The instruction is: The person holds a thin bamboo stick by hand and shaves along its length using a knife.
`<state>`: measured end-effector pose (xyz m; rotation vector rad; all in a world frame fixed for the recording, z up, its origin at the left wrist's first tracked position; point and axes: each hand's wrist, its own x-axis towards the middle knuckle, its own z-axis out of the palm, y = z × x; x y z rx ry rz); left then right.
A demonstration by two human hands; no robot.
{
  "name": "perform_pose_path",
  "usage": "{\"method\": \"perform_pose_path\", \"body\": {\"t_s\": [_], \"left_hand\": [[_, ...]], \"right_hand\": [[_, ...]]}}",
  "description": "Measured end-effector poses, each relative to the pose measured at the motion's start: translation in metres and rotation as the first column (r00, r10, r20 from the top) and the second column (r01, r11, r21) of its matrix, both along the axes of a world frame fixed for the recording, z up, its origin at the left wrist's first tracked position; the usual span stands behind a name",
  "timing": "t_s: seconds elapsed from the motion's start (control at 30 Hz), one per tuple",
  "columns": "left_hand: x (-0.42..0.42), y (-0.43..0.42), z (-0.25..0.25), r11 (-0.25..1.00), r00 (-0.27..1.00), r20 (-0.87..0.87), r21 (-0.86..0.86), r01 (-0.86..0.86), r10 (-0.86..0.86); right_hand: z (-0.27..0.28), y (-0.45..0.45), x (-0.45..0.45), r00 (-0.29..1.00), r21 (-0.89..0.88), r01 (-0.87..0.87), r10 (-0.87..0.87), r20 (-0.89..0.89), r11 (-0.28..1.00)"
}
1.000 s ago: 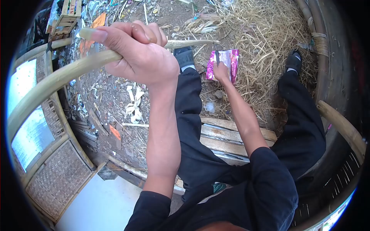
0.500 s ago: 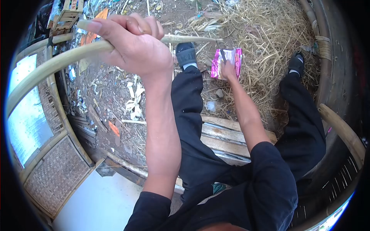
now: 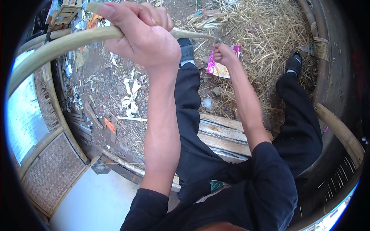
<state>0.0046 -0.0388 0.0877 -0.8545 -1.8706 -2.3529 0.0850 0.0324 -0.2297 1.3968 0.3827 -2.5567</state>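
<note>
My left hand [image 3: 144, 40] is wrapped around a long, pale, curved wooden stick [image 3: 63, 44], its thumb stretched along the upper side. The stick enters from the left edge and narrows to a pointed tip beyond my fist. Closed around the handle of a knife, my right hand [image 3: 224, 54] is beside that tip. The dark knife blade [image 3: 217, 38] meets or overlaps the stick's end; I cannot tell whether it touches. Below my right hand lies a pink and white plastic packet [image 3: 220, 71] on the ground, partly covered by the hand.
Dry straw [image 3: 266, 42] covers the ground on the right, and scraps litter the left. Slatted wooden planks [image 3: 223, 134] lie beneath my legs. A woven panel [image 3: 54, 173], a white board [image 3: 96, 200] and a bamboo pole [image 3: 341, 133] surround me. A wooden crate [image 3: 67, 13] stands far left.
My right hand and the knife have moved up and slightly left, from over the packet to the stick's tip. My left hand and the stick have risen slightly, the hand shifting right.
</note>
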Motion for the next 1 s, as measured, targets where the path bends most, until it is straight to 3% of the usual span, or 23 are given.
{"method": "perform_pose_path", "body": {"t_s": [0.03,0.1,0.13,0.2,0.23,0.27,0.3,0.33,0.4,0.43,0.5,0.53,0.6,0.63,0.7,0.73,0.8,0.83,0.87,0.9,0.93,1.0], "left_hand": [[-0.001,0.001,0.0,1.0,1.0,-0.004,0.012,0.007,-0.007],[-0.002,0.002,0.0,1.0,0.999,-0.027,0.015,-0.024,0.024],[-0.003,0.002,0.001,0.998,0.997,-0.043,0.017,-0.058,0.058],[-0.007,0.001,0.001,0.999,0.997,-0.057,0.028,-0.045,0.047],[-0.006,0.0,0.0,0.999,0.998,-0.067,0.033,-0.017,0.019],[-0.007,0.001,0.0,0.999,0.998,-0.068,0.037,-0.013,0.015],[-0.007,0.001,0.001,0.999,0.998,-0.055,0.035,-0.026,0.028],[-0.006,0.0,0.001,0.999,0.998,-0.038,0.028,-0.044,0.045],[-0.011,-0.003,-0.002,0.996,0.996,-0.033,0.053,-0.077,0.079],[-0.012,-0.003,-0.003,0.991,0.994,-0.024,0.082,-0.109,0.111],[-0.01,0.0,-0.003,0.986,0.989,-0.024,0.076,-0.146,0.148],[-0.009,0.002,-0.002,0.982,0.983,-0.025,0.067,-0.179,0.181],[-0.009,0.0,-0.002,0.985,0.985,-0.041,0.035,-0.167,0.168],[-0.01,-0.001,-0.002,0.988,0.986,-0.057,0.002,-0.155,0.155],[-0.01,-0.001,-0.002,0.989,0.988,-0.046,0.002,-0.148,0.148],[-0.01,0.0,-0.002,0.99,0.99,-0.034,0.003,-0.14,0.14],[-0.005,0.005,-0.001,0.985,0.984,-0.041,0.019,-0.172,0.172],[-0.003,0.007,0.001,0.981,0.981,-0.039,0.034,-0.191,0.193],[0.004,0.003,0.001,0.98,0.98,-0.022,0.035,-0.195,0.196],[0.012,-0.001,-0.003,0.973,0.972,0.063,0.039,-0.228,0.225],[0.002,0.006,-0.003,0.974,0.972,0.099,0.06,-0.219,0.213],[-0.014,0.019,0.003,0.974,0.981,0.07,0.132,-0.187,0.179]], "right_hand": [[0.01,0.009,-0.002,1.0,0.004,0.006,-0.006,-0.007,1.0],[0.028,0.022,-0.001,0.945,-0.449,0.21,-0.298,-0.134,0.869],[0.042,0.03,-0.002,0.945,-0.447,0.205,-0.295,-0.14,0.871],[0.069,0.043,0.002,0.772,-0.031,0.165,-0.149,-0.617,0.986],[0.087,0.044,0.002,0.777,-0.032,0.163,-0.148,-0.611,0.986],[0.11,0.045,-0.005,0.909,0.477,0.203,0.016,-0.416,0.855],[0.13,0.048,-0.008,0.989,0.856,0.096,0.051,-0.141,0.508],[0.147,0.05,-0.004,0.989,0.855,0.094,0.052,-0.139,0.51],[0.181,0.055,0.0,0.984,0.983,0.174,0.048,-0.171,-0.052],[0.196,0.058,0.001,0.984,0.983,0.174,0.055,-0.171,-0.054],[0.223,0.062,0.003,0.967,0.829,0.233,0.027,-0.255,-0.509],[0.239,0.058,0.002,0.967,0.828,0.233,0.029,-0.254,-0.51],[0.264,0.041,-0.003,0.738,0.678,0.603,-0.027,-0.674,-0.419],[0.265,0.036,-0.003,0.739,0.679,0.603,-0.027,-0.673,-0.418],[0.261,0.028,-0.004,0.588,0.52,0.714,-0.003,-0.809,-0.469],[0.241,0.017,0.001,0.641,0.604,0.697,-0.041,-0.766,-0.387],[0.149,-0.009,0.009,0.869,0.822,0.433,-0.071,-0.489,-0.37],[0.047,-0.029,0.027,0.992,0.888,-0.121,-0.01,0.13,-0.443],[-0.032,-0.058,0.053,0.852,0.821,-0.447,0.112,0.512,-0.355],[-0.043,-0.064,0.069,0.606,0.577,-0.789,0.427,0.672,0.211],[-0.072,-0.061,0.052,0.644,0.607,-0.76,0.392,0.657,0.23],[-0.138,-0.052,0.026,0.65,0.744,-0.667,0.462,0.603,-0.032]]}}
